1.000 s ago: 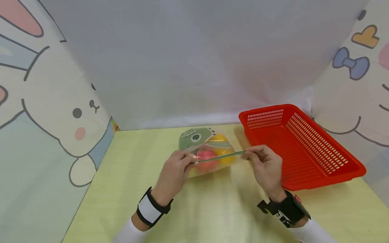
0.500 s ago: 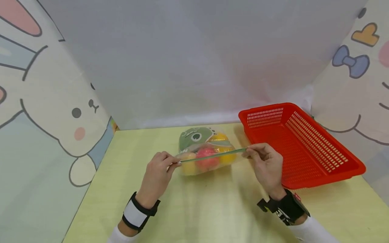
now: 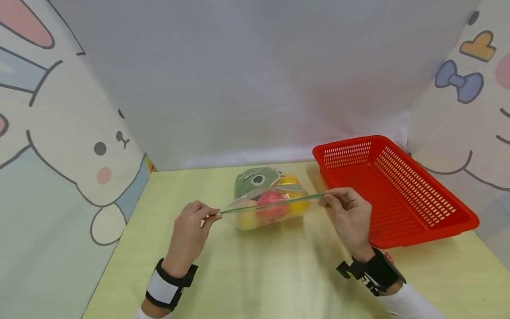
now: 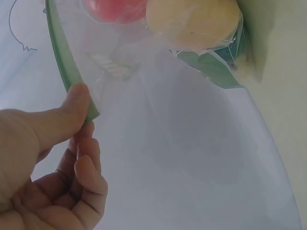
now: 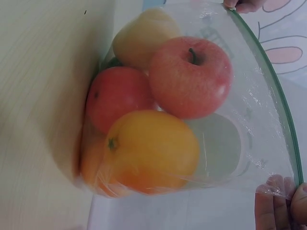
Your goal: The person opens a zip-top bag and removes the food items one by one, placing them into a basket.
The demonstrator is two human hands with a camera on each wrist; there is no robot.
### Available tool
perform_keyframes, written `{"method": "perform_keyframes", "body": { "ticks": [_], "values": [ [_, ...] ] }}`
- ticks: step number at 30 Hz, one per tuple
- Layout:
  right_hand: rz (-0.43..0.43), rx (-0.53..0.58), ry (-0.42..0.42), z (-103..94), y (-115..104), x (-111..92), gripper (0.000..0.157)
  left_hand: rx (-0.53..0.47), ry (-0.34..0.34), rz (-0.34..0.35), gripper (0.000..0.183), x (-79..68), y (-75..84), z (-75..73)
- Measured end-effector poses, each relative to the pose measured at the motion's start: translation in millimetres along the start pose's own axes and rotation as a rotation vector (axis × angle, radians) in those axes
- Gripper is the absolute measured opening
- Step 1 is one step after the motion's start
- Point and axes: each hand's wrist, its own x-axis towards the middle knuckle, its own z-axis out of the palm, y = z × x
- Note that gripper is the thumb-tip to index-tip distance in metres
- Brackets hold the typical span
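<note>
A clear zip bag (image 3: pixel 255 180) with a green cartoon print lies on the table, full of fruit. Through the plastic in the right wrist view show a red apple (image 5: pixel 189 79), another red fruit (image 5: pixel 117 98), an orange (image 5: pixel 151 151) and a pale yellow fruit (image 5: pixel 144 38). The bag's green zip strip (image 3: pixel 275 204) is stretched straight along its near side. My left hand (image 3: pixel 185 237) pinches the strip's left end between thumb and forefinger, close to the corner in the left wrist view (image 4: pixel 53 158). At the other end, my right hand (image 3: pixel 350 219) pinches the strip's right corner.
A red plastic basket (image 3: pixel 392 190) with slotted walls stands at the right, just beyond my right hand. Pale yellow tabletop (image 3: pixel 271 274) runs in front of the bag. A grey back wall (image 3: pixel 255 88) and cartoon-printed side panels (image 3: pixel 107 159) enclose the table.
My left hand has slid leftward along the zip strip from near the red apple to its left end. My right hand has held its corner almost still.
</note>
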Motion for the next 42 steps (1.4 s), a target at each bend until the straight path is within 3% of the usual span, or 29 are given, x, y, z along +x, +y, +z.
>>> {"method": "perform_keyframes", "body": {
  "ticks": [15,21,29,34,38,42],
  "values": [
    [0.017,-0.013,0.018,-0.3,2,0,0.01,0.039,-0.056,0.022,0.018,1.3,3.0,-6.6],
    [0.016,0.005,0.017,0.1,2,0,0.009,0.017,-0.129,0.032,0.021,2.7,5.8,-3.4],
    [0.027,0.004,0.0,1.7,3,-2,0.009,-0.093,-0.158,0.143,0.025,20.1,32.9,17.0],
    [0.01,0.005,-0.001,1.8,3,-2,0.008,-0.088,-0.231,0.212,0.025,32.5,51.5,29.0],
    [-0.014,0.003,-0.008,1.8,4,-2,0.007,-0.061,-0.295,0.197,0.021,36.3,57.8,33.7],
    [-0.038,-0.02,-0.01,1.7,4,-2,0.007,-0.109,-0.298,0.15,0.014,39.7,59.1,35.0]
  ]
}}
